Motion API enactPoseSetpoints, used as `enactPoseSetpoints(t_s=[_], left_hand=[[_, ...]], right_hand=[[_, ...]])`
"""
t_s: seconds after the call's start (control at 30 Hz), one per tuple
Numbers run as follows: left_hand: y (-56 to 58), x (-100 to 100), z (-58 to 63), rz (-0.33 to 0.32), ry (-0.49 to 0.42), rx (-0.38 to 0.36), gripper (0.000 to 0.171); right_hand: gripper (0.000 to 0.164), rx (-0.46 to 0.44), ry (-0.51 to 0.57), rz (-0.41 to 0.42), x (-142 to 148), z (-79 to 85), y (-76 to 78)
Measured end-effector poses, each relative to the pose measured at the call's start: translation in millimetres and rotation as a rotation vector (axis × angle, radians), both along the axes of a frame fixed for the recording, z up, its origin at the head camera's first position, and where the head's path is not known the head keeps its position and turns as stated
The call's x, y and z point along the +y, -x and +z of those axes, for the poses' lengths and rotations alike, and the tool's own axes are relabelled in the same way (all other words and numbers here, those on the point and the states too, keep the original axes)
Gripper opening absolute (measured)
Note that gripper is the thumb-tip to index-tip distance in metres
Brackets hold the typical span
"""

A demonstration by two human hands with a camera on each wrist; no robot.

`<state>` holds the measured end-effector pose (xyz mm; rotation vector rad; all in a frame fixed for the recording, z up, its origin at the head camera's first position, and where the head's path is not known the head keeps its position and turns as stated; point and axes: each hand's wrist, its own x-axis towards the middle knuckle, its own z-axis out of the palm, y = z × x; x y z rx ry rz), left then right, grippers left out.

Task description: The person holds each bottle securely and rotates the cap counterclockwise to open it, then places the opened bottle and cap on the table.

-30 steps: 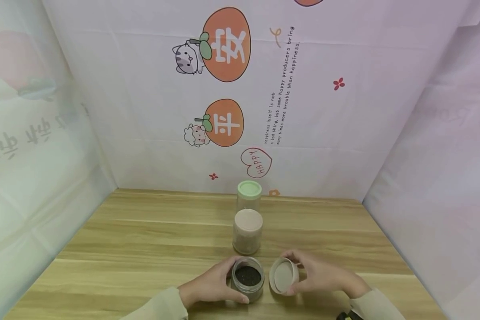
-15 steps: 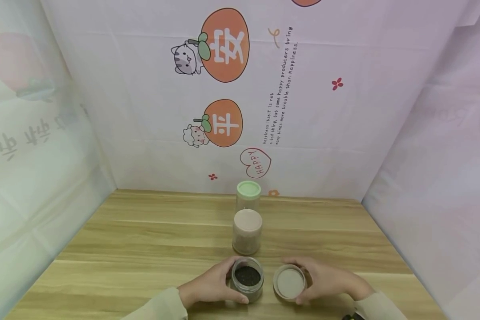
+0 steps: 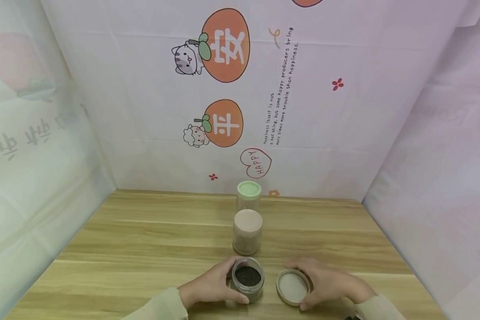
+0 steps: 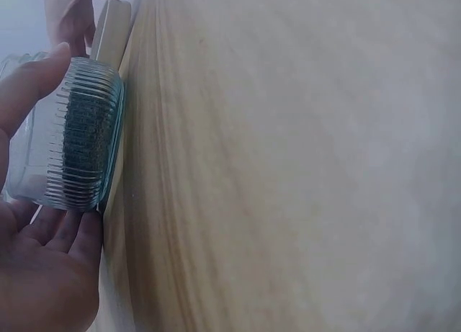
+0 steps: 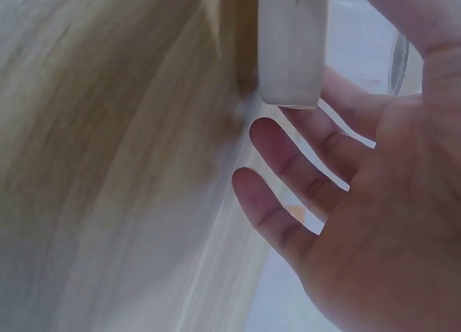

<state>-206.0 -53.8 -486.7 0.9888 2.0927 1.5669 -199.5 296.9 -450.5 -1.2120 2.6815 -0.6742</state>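
My left hand grips a small ribbed glass jar from its left side, thumb in front and fingers behind. The jar stands upright and uncapped, with dark granular contents inside. In the left wrist view the ribbed jar sits between thumb and fingers. To its right a beige lid lies hollow side up on the table. My right hand spreads loosely around the lid's right side, thumb tip near its front rim. Its fingers look relaxed beside the lid in the right wrist view.
Behind the uncapped jar stands a jar with a pinkish-beige lid, and behind that one with a green lid. They line up toward the printed cloth at the wooden table's back edge. White cloth also hangs at both sides.
My right hand has lowered the tilted lid, moved it slightly right and laid it flat on the table; its grip has loosened. The left hand and its jar have not moved.
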Motion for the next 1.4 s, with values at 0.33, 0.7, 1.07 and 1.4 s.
enactPoseSetpoints(t_s=[0.33,0.7,1.07,1.4], left_hand=[[-2.2,0,2.7,0.011,0.012,-0.01,0.078],[-2.2,0,3.7,0.01,0.025,-0.006,0.077],[-1.7,-3,6.7,0.029,0.059,0.002,0.093],[5.2,-20,13.3,0.039,0.071,-0.042,0.087]], right_hand=[[0.089,-0.012,-0.029,-0.021,-1,-3.4,-2.6],[0.091,-0.11,-0.006,-0.037,0,1.7,-3.2],[0.07,-0.179,0.075,-0.068,-5,8.2,-1.5],[0.052,-0.169,0.166,-0.082,-9,12.6,4.2]])
